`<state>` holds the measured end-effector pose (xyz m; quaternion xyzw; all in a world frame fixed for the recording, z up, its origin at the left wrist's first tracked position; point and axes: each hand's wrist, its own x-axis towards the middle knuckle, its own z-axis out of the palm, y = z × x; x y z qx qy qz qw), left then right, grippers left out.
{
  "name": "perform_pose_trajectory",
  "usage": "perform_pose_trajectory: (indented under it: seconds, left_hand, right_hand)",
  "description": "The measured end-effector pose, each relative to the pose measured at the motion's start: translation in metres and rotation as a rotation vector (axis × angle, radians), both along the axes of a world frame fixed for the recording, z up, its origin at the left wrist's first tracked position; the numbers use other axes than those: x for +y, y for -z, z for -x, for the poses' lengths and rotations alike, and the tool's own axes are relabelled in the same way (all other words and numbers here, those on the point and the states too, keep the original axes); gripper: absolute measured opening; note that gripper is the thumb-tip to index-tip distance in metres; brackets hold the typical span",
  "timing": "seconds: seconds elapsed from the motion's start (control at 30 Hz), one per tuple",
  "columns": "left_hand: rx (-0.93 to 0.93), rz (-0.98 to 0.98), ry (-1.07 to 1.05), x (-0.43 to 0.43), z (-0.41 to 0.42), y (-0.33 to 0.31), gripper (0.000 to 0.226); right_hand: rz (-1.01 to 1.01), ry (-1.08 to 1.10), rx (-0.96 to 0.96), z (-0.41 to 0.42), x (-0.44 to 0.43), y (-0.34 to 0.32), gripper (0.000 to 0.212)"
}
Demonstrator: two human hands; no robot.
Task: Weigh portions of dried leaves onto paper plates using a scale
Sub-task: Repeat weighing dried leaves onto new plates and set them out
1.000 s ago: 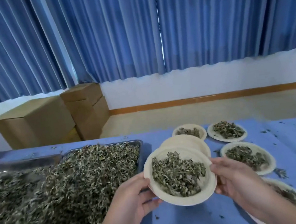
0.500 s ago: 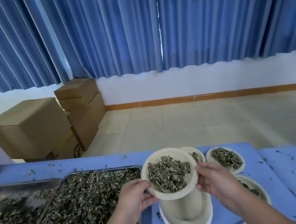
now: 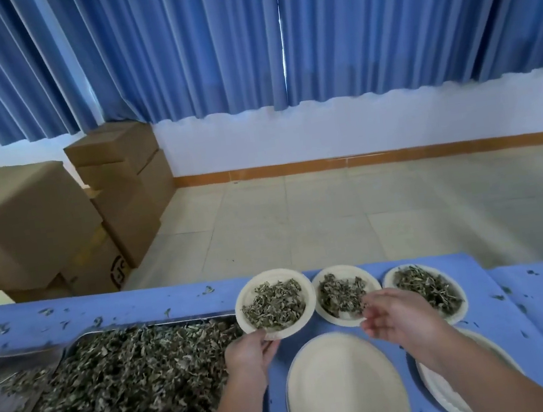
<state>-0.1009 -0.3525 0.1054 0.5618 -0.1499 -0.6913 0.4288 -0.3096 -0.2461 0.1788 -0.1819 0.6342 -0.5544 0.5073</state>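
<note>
My left hand point(image 3: 251, 353) grips the near rim of a paper plate of dried leaves point(image 3: 275, 304) at the far edge of the blue table, beside a metal tray. My right hand point(image 3: 395, 318) hovers off that plate with loosely bent fingers, over the near rim of a second filled plate point(image 3: 345, 294). A third filled plate point(image 3: 425, 292) lies to the right. An empty paper plate stack point(image 3: 345, 386) sits close to me between my arms. No scale shows.
A metal tray point(image 3: 154, 324) heaped with dried leaves point(image 3: 115, 392) fills the left. Another plate point(image 3: 442, 387) lies partly hidden under my right forearm. Leaf crumbs dot the blue tablecloth point(image 3: 535, 309). Cardboard boxes point(image 3: 24, 224) stand on the floor beyond the table.
The filled plate moved forward to the table's far edge, left of the other filled plates. My right hand let go of it; my left still holds its rim.
</note>
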Motion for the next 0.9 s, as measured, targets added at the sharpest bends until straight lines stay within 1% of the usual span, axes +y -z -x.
perform_pose_trajectory:
  seconds: [0.13,0.2,0.3,0.37,0.43,0.53,0.67,0.77,0.83,0.9]
  left_hand:
    - [0.029,-0.036,0.025,-0.009,0.018,0.021,0.01]
    - [0.034,-0.066,0.043,-0.013,0.021,0.031,0.011]
    - [-0.005,-0.1,0.037,-0.02,0.025,0.041,0.007]
    - [-0.043,-0.107,0.026,-0.025,0.029,0.046,0.01]
    - [-0.081,-0.117,0.024,-0.03,0.033,0.05,0.009]
    - [-0.102,-0.123,0.032,-0.034,0.037,0.054,0.01]
    - [-0.044,-0.125,0.08,-0.022,0.032,0.047,0.024]
    - [-0.017,-0.12,0.134,-0.005,0.023,0.028,0.025]
    - [-0.026,-0.082,0.133,0.008,0.015,0.012,0.032]
    - [-0.032,-0.036,0.168,0.025,0.007,-0.009,0.031]
  right_hand:
    - [-0.017,-0.006,0.032,0.014,-0.011,0.008,0.01]
    - [-0.019,-0.01,0.042,0.02,-0.015,0.012,0.01]
    - [-0.028,-0.01,0.046,0.022,-0.018,0.019,0.01]
    - [-0.038,-0.005,0.04,0.021,-0.019,0.025,0.009]
    - [-0.051,-0.009,0.05,0.021,-0.018,0.032,0.01]
    - [-0.07,-0.015,0.058,0.023,-0.012,0.039,0.01]
    - [-0.092,0.013,0.065,0.026,-0.003,0.039,0.009]
    - [-0.088,0.025,0.083,0.026,0.008,0.03,0.01]
    - [-0.073,0.027,0.088,0.023,0.017,0.019,0.01]
    - [-0.054,0.029,0.088,0.017,0.025,0.007,0.01]
